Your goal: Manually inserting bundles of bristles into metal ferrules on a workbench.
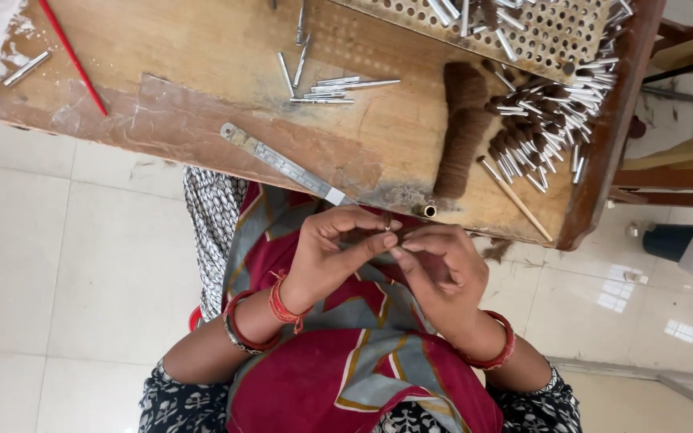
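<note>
Left hand (332, 250) and right hand (440, 269): fingertips pinched shut together on a small tuft of brown hair (385, 228), held over the lap. Brown hair bundle (460, 128) and metal tubes (559, 120) lie beyond, on the wooden surface (186, 72). Step judged: shaping the tuft.

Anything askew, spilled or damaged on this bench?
Mostly orderly. The metal ruler lies slanted with its end past the wooden table edge, and brown fibre tufts have fallen near the right hand.
</note>
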